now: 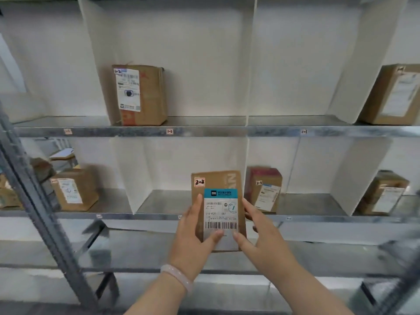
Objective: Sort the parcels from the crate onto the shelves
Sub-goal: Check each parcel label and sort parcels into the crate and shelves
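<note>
I hold a brown cardboard parcel [218, 183] upright in front of the lower shelf [159, 202]. It carries a white shipping label with a blue header and a small tag reading 2-2. My left hand [193, 233] grips its left edge, thumb across the label's bottom. My right hand [256, 233] grips the right edge, thumb on the lower front. The parcel's bottom hangs below the shelf's front lip, before the middle compartment, which holds nothing else. The crate is out of view.
White dividers split both metal shelves into compartments. Upper shelf [204, 130]: a parcel [139, 95] in the middle bay, another [392, 95] at far right. Lower shelf: parcels at left [73, 189], right of the divider [264, 189] and far right [383, 193]. A grey upright post [45, 214] slants at left.
</note>
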`<state>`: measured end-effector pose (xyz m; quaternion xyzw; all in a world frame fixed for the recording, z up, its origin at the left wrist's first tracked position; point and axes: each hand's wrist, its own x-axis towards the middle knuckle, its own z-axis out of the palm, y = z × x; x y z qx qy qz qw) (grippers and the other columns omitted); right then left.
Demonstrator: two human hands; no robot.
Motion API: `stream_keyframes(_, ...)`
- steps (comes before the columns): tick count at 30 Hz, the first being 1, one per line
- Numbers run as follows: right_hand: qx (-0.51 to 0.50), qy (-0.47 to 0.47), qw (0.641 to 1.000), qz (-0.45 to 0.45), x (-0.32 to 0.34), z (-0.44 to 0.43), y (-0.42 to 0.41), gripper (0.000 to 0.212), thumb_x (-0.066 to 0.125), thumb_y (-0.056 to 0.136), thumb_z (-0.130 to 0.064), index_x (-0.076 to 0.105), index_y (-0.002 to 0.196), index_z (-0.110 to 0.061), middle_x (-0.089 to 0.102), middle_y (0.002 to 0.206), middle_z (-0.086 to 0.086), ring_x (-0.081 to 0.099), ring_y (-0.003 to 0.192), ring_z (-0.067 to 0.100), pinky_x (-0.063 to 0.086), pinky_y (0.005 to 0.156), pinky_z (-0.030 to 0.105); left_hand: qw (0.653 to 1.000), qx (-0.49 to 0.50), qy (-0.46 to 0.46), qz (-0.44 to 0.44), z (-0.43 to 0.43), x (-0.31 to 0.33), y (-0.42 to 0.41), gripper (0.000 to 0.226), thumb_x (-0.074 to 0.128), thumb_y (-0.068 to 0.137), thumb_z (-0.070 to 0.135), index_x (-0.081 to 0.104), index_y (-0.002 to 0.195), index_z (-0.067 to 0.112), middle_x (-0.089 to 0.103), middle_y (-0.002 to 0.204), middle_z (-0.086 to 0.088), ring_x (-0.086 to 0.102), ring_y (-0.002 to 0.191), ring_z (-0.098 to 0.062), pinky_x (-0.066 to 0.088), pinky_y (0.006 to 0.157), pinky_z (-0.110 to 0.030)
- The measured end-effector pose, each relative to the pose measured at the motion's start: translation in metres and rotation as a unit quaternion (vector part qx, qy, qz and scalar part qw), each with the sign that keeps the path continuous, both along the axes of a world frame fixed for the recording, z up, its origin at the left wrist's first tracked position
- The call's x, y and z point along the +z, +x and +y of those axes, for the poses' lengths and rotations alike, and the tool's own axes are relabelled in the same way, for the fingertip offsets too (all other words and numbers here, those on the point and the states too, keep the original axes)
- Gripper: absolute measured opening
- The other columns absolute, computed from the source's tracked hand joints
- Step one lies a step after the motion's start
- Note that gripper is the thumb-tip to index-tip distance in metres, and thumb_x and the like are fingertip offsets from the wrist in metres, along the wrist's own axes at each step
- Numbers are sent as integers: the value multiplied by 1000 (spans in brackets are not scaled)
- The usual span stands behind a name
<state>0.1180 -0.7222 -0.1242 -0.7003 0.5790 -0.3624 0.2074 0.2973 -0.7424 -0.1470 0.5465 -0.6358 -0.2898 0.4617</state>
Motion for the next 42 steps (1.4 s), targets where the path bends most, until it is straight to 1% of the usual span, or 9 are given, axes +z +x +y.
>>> stream_keyframes(5,-19,18,1000,10,-12,-26,-6,78,63,88,-44,9,144,-55,36,139,-32,33,127,-9,37,103,20,1000,-10,6,-21,-35,-14,-6,94,75,84,28,8,136,67,36,139,13,43,124,-5,40,68,2)
stream_keyframes(8,-28,28,999,10,-18,-45,-1,79,63,88,-42,8,143,-56,35,141,-30,32,130,-7,37,106,22,999,-24,1,-22,-60,-22,0,96,76,83,29,7,136,71,36,140,16,41,127,-2,39,81,-2)
stream_keyframes(11,-36,36,999,12,-24,-65,9,80,63,88,-40,7,142,-56,35,141,-29,33,130,-7,37,106,23,999,-37,-1,-14,-84,-30,10,98,78,82,30,8,133,75,36,141,16,41,127,-2,43,97,-16)
stream_keyframes(16,-54,45,997,14,-32,-100,30,76,63,88,-41,4,131,-65,32,140,-29,33,129,-6,37,106,20,998,-54,0,-24,-126,-41,30,96,77,83,29,8,136,70,36,143,15,39,131,-6,47,102,-28)
stream_keyframes(19,-64,47,997,24,-39,-119,44,78,62,88,-42,2,130,-67,33,142,-27,33,127,-9,34,101,11,997,-68,-7,-27,-150,-52,44,95,76,83,30,9,142,64,38,142,13,41,131,-8,50,101,-28)
stream_keyframes(27,-55,63,995,46,-57,-167,93,83,62,89,-39,-5,127,-70,34,144,-24,40,129,0,43,105,26,997,-81,-1,-18,-204,-85,93,90,66,78,50,2,138,70,32,141,17,41,128,-4,51,91,-20)
stream_keyframes(35,-16,86,989,119,-78,-215,145,76,53,92,-47,-4,141,-56,23,152,-23,38,132,4,39,105,26,998,-69,8,-1,-250,-113,158,92,66,81,50,3,148,58,35,143,11,47,130,-10,55,95,-32)
stream_keyframes(39,13,92,988,122,-86,-240,161,74,54,92,-47,-4,135,-60,22,151,-25,33,135,0,34,107,21,998,-59,24,21,-275,-126,185,95,68,81,51,3,149,57,39,144,9,48,131,-14,55,96,-41)
stream_keyframes(42,24,112,985,132,-93,-256,173,75,52,93,-48,-9,132,-64,16,152,-27,29,137,1,37,110,27,998,-52,29,32,-290,-135,198,93,69,82,50,5,149,57,41,142,9,49,130,-18,57,92,-43)
